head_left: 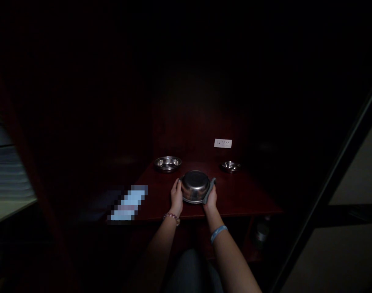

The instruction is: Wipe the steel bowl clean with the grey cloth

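Observation:
Between my two hands is a shiny metal bowl, turned upside down with its base facing up, over the front part of a dark red shelf. My left hand grips the bowl's left side. On the right side, my right hand presses a grey cloth against the bowl. Whether the rim touches the shelf I cannot tell. Farther back stand a wide metal bowl at the left and a smaller metal bowl at the right, both with their openings up.
A white socket panel is on the back wall. To the left lies a pixelated bright patch. Below the shelf at the right, a bottle stands in shadow. Stacked pale items sit at the far left. Much of the surroundings is too dark to make out.

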Demonstrator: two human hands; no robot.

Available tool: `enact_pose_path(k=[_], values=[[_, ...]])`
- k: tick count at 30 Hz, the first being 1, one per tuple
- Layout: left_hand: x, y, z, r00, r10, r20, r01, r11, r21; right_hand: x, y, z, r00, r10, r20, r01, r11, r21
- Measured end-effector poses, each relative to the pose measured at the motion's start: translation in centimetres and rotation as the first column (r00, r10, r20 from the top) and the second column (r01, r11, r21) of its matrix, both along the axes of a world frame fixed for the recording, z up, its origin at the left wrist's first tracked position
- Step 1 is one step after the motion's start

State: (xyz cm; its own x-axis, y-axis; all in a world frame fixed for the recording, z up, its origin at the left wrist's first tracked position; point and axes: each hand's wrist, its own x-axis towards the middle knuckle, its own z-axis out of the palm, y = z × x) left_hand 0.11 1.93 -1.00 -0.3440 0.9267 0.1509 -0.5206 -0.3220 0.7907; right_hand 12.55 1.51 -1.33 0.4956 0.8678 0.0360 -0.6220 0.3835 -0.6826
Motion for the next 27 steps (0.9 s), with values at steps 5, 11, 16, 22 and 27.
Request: enact_pose_path(k=[5,11,16,22,27], values=[[-0.3,0.0,0.0,0.999,0.004,0.036,-0.004,1.0,-0.019,-0.2,-0.4,0.6,0.997,0.034,-0.072,-0.041,0.994,-0.102],[-0.2,0.2,-0.1,0.997,0.065,0.04,-0.064,0.997,-0.041,-0.3,-1.0,1.2,0.997,0.008,-0.076,-0.019,0.99,-0.142],[0.0,0.3,-0.2,0.993,0.109,0.048,-0.105,0.992,-0.068,-0.5,-1.3,1.2,0.998,-0.056,-0.02,0.053,0.991,-0.125],[0.3,0.2,-0.4,0.999,0.029,-0.013,-0.029,1.0,-0.009,-0.1,-0.6,0.7,0.993,-0.097,-0.067,0.089,0.989,-0.121],[0.5,0.0,-0.5,0.992,-0.031,-0.12,0.036,0.998,0.044,0.0,-0.3,0.3,0.992,-0.107,-0.061,0.1,0.988,-0.117]])
